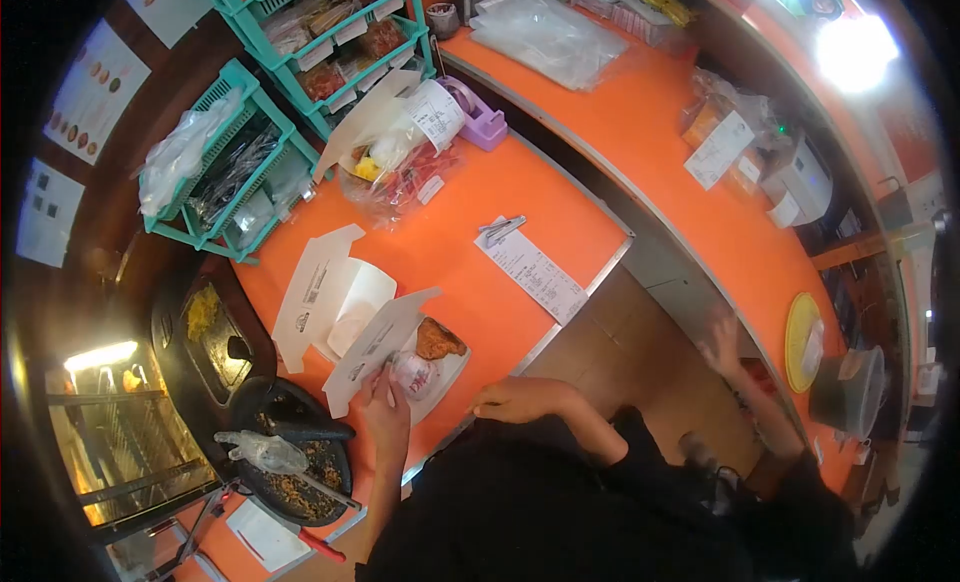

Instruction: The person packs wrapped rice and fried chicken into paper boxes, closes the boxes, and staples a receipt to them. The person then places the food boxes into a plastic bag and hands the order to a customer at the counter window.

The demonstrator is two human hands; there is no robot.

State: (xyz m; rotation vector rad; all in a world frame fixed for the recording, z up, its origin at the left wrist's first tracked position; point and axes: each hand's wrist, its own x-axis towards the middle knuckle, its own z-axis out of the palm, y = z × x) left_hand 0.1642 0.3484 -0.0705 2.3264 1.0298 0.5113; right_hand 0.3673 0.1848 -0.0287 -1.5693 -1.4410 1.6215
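touching wrapped bundle (415,372) inside open box (372,355) with half-curled left hand (385,412), cannot tell whether gripping; bending right hand (525,400) near orange counter (495,327), palm hidden, cannot tell any hold; blown out around glaring lamp (856,52).

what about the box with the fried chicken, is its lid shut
No, the box stands open, with the chicken and a wrapped bundle in plain view inside.

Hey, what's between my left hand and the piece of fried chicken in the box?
In the head view, a wrapped white packet lies between your left hand and the chicken.
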